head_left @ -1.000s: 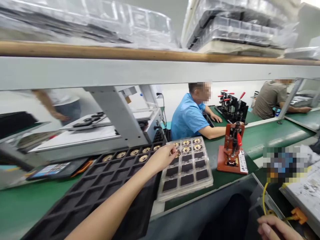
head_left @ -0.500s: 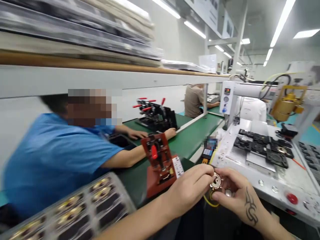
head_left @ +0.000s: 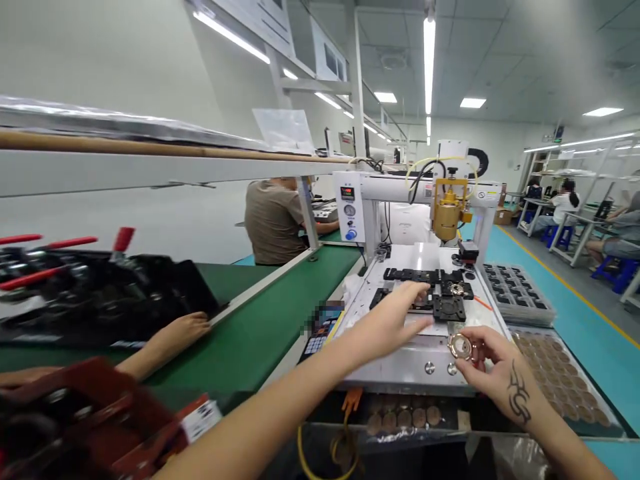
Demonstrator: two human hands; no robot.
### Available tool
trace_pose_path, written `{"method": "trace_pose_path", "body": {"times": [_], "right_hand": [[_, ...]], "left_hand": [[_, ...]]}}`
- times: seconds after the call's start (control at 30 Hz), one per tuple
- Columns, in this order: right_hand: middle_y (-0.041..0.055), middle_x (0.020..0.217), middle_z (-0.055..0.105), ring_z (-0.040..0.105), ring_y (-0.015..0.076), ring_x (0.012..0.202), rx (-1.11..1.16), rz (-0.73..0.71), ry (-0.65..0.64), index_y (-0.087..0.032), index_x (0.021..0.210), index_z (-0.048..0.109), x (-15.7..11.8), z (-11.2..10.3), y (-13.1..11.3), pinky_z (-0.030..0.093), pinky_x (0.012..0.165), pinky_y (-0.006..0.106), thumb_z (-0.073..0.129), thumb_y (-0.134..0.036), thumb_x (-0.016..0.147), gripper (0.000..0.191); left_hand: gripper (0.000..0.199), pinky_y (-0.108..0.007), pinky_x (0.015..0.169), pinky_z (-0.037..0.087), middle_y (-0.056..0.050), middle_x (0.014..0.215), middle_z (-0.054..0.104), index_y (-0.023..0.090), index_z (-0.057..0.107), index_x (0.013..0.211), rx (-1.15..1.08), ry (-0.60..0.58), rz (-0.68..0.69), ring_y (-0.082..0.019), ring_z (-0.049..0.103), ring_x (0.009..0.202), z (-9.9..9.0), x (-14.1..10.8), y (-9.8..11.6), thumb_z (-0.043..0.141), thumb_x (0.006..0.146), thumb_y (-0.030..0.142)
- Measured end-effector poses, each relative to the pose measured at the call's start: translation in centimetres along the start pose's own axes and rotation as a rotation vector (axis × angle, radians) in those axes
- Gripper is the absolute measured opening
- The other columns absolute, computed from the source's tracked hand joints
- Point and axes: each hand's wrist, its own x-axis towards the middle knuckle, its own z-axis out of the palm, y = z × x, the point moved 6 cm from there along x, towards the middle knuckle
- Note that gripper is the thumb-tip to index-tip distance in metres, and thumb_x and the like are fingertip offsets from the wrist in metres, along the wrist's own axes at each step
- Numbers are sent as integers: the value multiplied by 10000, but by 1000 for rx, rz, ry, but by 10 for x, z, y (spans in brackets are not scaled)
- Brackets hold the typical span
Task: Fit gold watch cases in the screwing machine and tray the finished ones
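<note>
My right hand (head_left: 493, 373) fingers pinch small metal ring part (head_left: 461, 347) by rim; looks light, stiff, slippery. My left hand (head_left: 387, 320) empty, fingers spread, over black fixture (head_left: 449, 307) on machine bed.

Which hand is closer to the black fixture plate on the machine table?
Left. The left hand reaches out with its fingers right at the black fixture plate, seemingly touching its near edge. The right hand is lower, nearer the camera, holding a round metal part.
</note>
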Motion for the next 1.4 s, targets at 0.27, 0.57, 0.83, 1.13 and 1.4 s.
{"method": "trace_pose_path", "body": {"times": [0.27,0.57,0.83,1.13,1.4], "right_hand": [[32,904,714,611,192,684,-168,-6,131,-232,1198,740,-9,-76,0,556,665,324,733,-358,903,321],[31,843,691,622,214,714,-177,78,124,-207,1220,744,24,-122,31,561,662,342,767,-473,909,410],[59,864,717,620,210,752,-115,47,-7,-154,1111,722,101,-74,83,521,684,333,704,-533,915,428],[6,905,705,656,173,785,-255,-12,-376,-164,988,729,173,-27,101,550,750,329,810,-360,939,217],[87,1072,809,723,275,967,-284,-54,-561,-213,1096,869,189,-21,97,562,827,346,847,-497,843,380]], "left_hand": [[327,-506,1049,583,-149,1298,719,154,729,1218,167,-310,-144,-302,697,1187,91,153,-49,780,985,378],[321,-454,947,640,-105,1321,711,178,700,1296,165,-553,-219,-268,726,1116,117,197,-74,716,1041,372],[321,-452,935,641,-97,1322,713,171,708,1281,34,-381,-272,-272,725,1108,97,183,-59,719,1037,379],[317,-340,894,578,-91,1033,811,135,770,1113,-286,-53,-234,-229,745,970,6,123,-32,764,882,353],[361,-359,823,545,-66,997,748,179,738,1098,-386,-43,-261,-211,671,885,-30,46,-17,771,820,406]]}}
